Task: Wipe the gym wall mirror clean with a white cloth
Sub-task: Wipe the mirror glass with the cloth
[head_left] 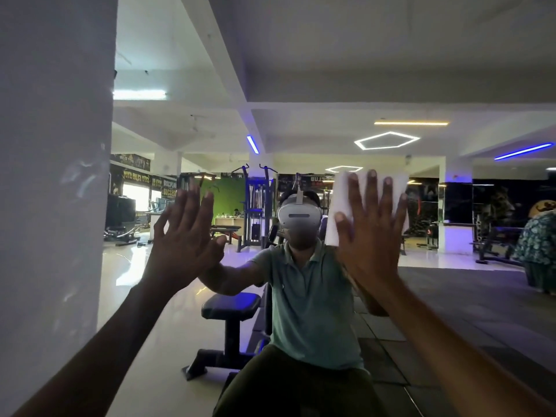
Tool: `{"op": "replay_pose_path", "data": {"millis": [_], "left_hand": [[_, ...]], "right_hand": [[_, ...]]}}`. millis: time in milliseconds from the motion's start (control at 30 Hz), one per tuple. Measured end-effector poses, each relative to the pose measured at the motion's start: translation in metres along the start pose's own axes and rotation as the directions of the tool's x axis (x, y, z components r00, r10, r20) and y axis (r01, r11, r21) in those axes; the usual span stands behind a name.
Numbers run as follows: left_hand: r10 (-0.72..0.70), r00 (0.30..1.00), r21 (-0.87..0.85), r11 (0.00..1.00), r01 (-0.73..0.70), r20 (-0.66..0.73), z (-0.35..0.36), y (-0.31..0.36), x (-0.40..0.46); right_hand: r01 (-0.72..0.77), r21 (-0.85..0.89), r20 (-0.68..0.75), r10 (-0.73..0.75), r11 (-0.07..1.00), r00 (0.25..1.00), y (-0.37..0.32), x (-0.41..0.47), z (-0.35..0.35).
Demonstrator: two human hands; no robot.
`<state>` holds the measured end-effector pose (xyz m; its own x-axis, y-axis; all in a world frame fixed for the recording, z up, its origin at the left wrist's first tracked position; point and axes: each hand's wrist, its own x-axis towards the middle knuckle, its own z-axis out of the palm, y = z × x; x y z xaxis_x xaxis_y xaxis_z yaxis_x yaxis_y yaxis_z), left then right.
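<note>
The right hand (371,233) spreads straight fingers over the white cloth (341,212), pressing it flat against the mirror (391,70) for even wiping. Leftward, the left hand (183,233) lies open, empty, apparently bracing against the glass.

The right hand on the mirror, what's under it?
Under the right hand a white cloth lies flat against the mirror, its edges showing beyond the spread fingers. The cloth's middle and the glass behind it are covered.

mirror (391,70) glossy glass; cloth (341,203) white, matt, smooth.
</note>
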<state>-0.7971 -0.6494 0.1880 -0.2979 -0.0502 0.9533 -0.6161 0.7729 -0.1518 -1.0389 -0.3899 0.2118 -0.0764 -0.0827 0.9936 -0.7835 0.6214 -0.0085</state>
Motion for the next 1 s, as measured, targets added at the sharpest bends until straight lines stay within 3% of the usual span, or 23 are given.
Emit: {"op": "replay_pose_path", "data": {"millis": [100, 267, 367, 433, 500, 600, 633, 667, 733, 767, 833, 900, 1000], "left_hand": [[-0.062, 0.998, -0.017, 0.998, 0.062, 0.004, 0.005, 0.018, -0.007], [-0.102, 0.994, -0.044, 0.994, 0.103, 0.026, 0.009, 0.027, -0.013], [-0.091, 0.995, -0.040, 0.995, 0.092, 0.032, 0.005, 0.021, -0.016], [-0.081, 0.996, -0.040, 0.996, 0.082, 0.024, 0.004, 0.020, -0.021], [-0.067, 0.998, -0.052, 0.996, 0.068, 0.019, 0.006, 0.019, -0.031], [-0.051, 0.999, -0.040, 0.998, 0.050, -0.013, 0.011, 0.018, -0.047], [-0.051, 0.999, -0.046, 0.998, 0.051, -0.016, 0.013, 0.019, -0.051], [-0.053, 0.999, -0.060, 0.997, 0.052, -0.015, 0.014, 0.019, -0.051], [-0.052, 0.999, -0.091, 0.994, 0.051, -0.006, 0.016, 0.018, -0.051], [-0.041, 0.999, -0.083, 0.996, 0.039, -0.016, 0.016, 0.015, -0.051], [0.002, 0.999, -0.050, 0.999, -0.004, -0.040, 0.015, 0.007, -0.051], [0.018, 0.998, -0.047, 0.999, -0.021, -0.061, 0.015, 0.004, -0.053], [-0.003, 0.997, -0.086, 0.996, -0.004, -0.075, 0.016, 0.009, -0.052]], "right_hand": [[-0.105, 0.036, 0.022, 0.104, 0.994, 0.994, -0.043, 0.000, 0.007], [0.291, 0.093, 0.068, -0.298, 0.952, 0.952, -0.120, 0.024, 0.024], [0.366, 0.083, 0.068, -0.372, 0.927, 0.926, -0.108, 0.025, 0.023], [0.267, 0.082, 0.066, -0.273, 0.960, 0.960, -0.075, 0.006, 0.018], [0.048, 0.034, 0.057, -0.050, 0.998, 0.997, -0.034, -0.034, 0.013], [-0.324, 0.019, 0.054, 0.322, 0.946, 0.945, -0.036, -0.090, 0.011], [-0.374, 0.027, 0.078, 0.371, 0.927, 0.925, -0.059, -0.096, 0.014], [-0.333, 0.052, 0.104, 0.326, 0.942, 0.940, -0.087, -0.095, 0.017], [-0.053, 0.139, 0.153, 0.031, 0.989, 0.988, -0.140, -0.094, 0.024], [0.092, 0.167, 0.171, -0.120, 0.982, 0.978, -0.157, -0.092, 0.026], [0.250, 0.166, 0.177, -0.278, 0.954, 0.944, -0.156, -0.086, 0.027], [0.278, 0.141, 0.161, -0.299, 0.950, 0.941, -0.119, -0.083, 0.025], [0.073, 0.020, 0.114, -0.075, 0.997, 0.991, -0.023, -0.096, 0.016]]}}
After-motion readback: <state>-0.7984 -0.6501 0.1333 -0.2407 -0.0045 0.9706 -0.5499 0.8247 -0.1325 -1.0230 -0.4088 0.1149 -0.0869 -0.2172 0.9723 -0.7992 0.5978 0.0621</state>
